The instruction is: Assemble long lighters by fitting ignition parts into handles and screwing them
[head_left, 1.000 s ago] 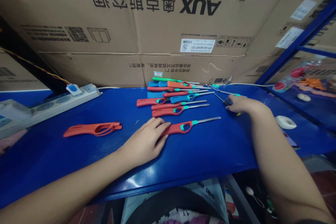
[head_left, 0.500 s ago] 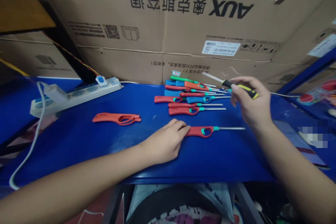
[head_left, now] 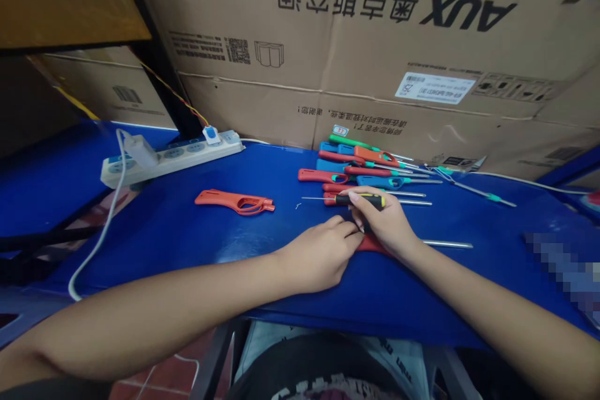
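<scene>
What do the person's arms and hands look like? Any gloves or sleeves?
The left hand and right hand are bare: no gloves, and no rings or watch show. The left forearm and right forearm are uncovered too, without sleeves or bracelets.

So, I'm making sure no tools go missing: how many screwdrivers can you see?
1: the black-and-yellow screwdriver in the person's right hand, its thin shaft pointing left. Others may be hidden behind or under the lighters.

Person has bare L hand & R hand, bare forearms, dk sleeve nr L elbow, blk top w/ jagged wht print & muted purple low down.
</scene>
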`<move>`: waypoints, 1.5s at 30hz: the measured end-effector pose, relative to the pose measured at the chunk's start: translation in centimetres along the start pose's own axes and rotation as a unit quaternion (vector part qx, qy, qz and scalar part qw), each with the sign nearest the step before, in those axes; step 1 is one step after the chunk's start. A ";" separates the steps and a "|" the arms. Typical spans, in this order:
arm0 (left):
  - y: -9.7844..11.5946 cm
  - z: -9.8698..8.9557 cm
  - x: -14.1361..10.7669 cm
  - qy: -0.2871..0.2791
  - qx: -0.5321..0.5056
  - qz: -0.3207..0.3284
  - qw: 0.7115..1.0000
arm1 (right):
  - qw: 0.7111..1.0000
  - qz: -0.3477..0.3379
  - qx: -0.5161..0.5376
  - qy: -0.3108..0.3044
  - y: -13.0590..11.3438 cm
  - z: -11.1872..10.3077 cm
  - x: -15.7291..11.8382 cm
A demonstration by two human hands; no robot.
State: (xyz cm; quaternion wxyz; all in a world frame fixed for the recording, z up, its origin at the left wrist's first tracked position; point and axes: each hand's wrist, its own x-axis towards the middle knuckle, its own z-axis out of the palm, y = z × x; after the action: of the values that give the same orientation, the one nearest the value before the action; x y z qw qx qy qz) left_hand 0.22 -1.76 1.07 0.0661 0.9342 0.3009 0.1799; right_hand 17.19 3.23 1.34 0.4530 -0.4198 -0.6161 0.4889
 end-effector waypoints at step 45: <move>-1.1 0.8 1.7 0.194 -0.469 -0.218 0.834 | 0.970 0.039 0.226 0.082 -2.2 -5.5 0.0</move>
State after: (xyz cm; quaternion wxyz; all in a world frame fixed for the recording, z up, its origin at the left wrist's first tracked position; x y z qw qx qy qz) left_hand 1.24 0.11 0.64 0.4739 0.6477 0.3828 0.4574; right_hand 22.34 4.10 4.15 0.5662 -0.3687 -0.4334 0.5964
